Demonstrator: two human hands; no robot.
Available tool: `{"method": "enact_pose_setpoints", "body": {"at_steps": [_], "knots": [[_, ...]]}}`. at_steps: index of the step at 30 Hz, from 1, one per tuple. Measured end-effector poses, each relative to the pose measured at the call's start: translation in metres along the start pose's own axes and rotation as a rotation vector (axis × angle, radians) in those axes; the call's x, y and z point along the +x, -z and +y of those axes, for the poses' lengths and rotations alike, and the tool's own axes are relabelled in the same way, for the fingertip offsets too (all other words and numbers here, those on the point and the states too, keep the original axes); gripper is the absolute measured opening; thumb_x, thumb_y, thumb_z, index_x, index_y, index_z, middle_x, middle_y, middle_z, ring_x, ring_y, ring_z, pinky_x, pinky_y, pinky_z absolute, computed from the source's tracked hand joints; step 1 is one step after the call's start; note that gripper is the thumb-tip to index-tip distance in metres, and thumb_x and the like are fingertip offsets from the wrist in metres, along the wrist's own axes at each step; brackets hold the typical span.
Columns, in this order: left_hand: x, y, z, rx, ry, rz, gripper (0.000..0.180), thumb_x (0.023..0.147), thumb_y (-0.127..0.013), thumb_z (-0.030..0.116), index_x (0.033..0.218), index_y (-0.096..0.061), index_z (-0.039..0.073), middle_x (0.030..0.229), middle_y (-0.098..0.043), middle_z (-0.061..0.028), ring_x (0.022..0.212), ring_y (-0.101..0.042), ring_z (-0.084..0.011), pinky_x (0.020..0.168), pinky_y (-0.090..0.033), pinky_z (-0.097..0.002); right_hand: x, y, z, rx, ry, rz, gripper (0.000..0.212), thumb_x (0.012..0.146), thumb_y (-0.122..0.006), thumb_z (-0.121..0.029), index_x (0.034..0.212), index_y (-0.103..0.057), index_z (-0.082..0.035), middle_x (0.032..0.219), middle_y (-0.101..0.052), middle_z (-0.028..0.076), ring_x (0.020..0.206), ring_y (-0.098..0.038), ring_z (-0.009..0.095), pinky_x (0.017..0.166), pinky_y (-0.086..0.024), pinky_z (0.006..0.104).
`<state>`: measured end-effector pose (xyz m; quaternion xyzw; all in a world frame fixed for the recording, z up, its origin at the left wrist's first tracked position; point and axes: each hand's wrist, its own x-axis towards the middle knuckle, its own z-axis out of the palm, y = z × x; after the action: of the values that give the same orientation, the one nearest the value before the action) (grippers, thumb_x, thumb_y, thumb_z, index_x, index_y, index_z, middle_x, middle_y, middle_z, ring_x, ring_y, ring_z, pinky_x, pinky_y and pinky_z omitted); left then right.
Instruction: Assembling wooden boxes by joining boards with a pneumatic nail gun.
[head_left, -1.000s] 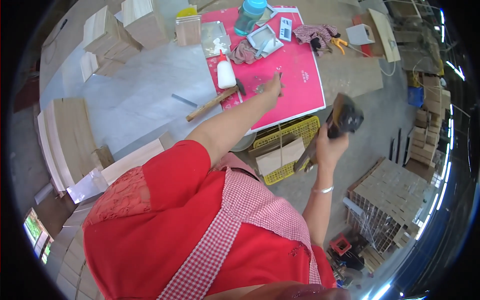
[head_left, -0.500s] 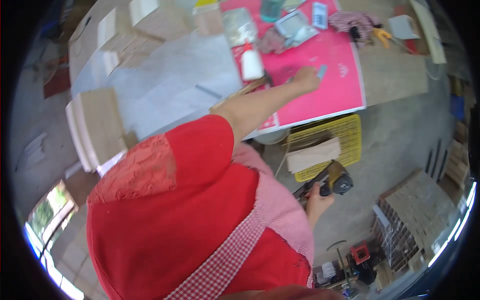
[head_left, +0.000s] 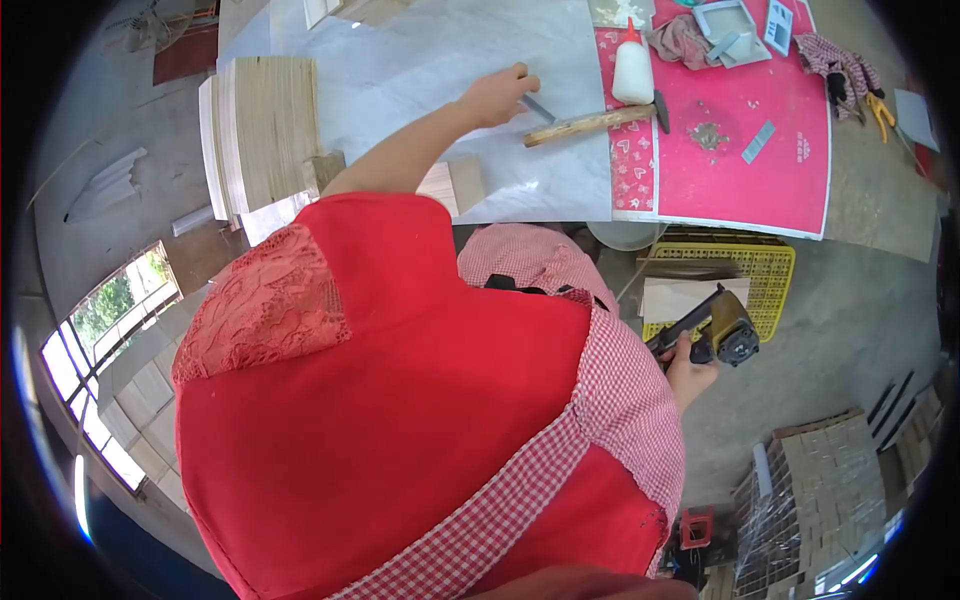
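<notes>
Over the pale marbled tabletop (head_left: 400,70), my left hand (head_left: 500,97) pinches one end of a thin grey strip (head_left: 540,108), which looks like a stick of nails. Low on my right side, my right hand (head_left: 690,375) is wrapped round a nail gun (head_left: 728,325) with a dull yellow body and a long black magazine. A hammer (head_left: 575,127) with a wooden handle lies just right of the grey strip. Behind the hammer stands a white glue bottle (head_left: 632,78) with a red tip. Another grey-blue strip (head_left: 759,142) lies on the pink mat (head_left: 740,190).
Stacked wooden pieces (head_left: 270,125) stand at the table's left; another wooden block (head_left: 455,185) sits by its front edge. A yellow crate (head_left: 770,285) holding boards is below the table. At the far right lie a checked cloth (head_left: 838,68) and orange-handled pliers (head_left: 880,115).
My left hand has moved left from the pink mat to the grey strip on the pale tabletop. The grey-blue strip now lies released on the mat. The nail gun stays in my right hand.
</notes>
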<state>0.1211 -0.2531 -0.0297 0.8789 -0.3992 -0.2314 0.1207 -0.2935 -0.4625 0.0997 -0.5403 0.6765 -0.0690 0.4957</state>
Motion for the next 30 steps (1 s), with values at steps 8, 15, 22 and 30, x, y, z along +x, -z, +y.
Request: {"method": "enact_pose_setpoints", "body": {"at_steps": [8,15,22,30], "knots": [[0.013,0.005,-0.008,0.327,-0.379,-0.162,0.015,0.081,-0.065,0.016,0.091,-0.059,0.007,0.095,-0.06,-0.0089,0.092,-0.06,-0.0291,0.079,-0.049,-0.0417,-0.018,-0.007,-0.011,-0.046,0.043,-0.036,0.021,0.084,-0.07,-0.005,0.074,-0.054,0.005,0.055,-0.058,0.008,0.043,-0.054,0.013,0.041,-0.041,0.0272],[0.001,-0.018,0.003,0.595,-0.513,0.0,0.01,0.078,-0.059,0.014,0.086,-0.06,0.008,0.088,-0.062,-0.0084,0.083,-0.062,-0.025,0.073,-0.048,-0.0383,-0.022,-0.011,-0.012,-0.018,0.126,-0.028,0.02,0.083,-0.069,-0.005,0.073,-0.055,0.006,0.055,-0.059,0.008,0.043,-0.055,0.013,0.041,-0.041,0.027],[0.007,-0.026,0.005,0.422,-0.27,0.147,0.01,0.081,-0.054,0.014,0.086,-0.06,0.007,0.087,-0.064,-0.0108,0.083,-0.064,-0.028,0.07,-0.05,-0.0412,-0.023,-0.001,-0.018,-0.032,0.129,-0.037,0.018,0.082,-0.069,-0.004,0.08,-0.054,0.005,0.056,-0.058,0.007,0.043,-0.055,0.013,0.041,-0.042,0.0267],[0.028,0.014,0.061,-0.219,0.103,0.198,0.02,0.089,-0.057,0.016,0.092,-0.066,-0.002,0.077,-0.069,-0.014,0.067,-0.066,-0.0264,0.063,-0.052,-0.0359,0.014,0.009,-0.053,0.2,0.241,-0.02,0.018,0.083,-0.068,-0.005,0.088,-0.053,0.003,0.057,-0.056,0.006,0.044,-0.053,0.014,0.042,-0.043,0.0282]]}}
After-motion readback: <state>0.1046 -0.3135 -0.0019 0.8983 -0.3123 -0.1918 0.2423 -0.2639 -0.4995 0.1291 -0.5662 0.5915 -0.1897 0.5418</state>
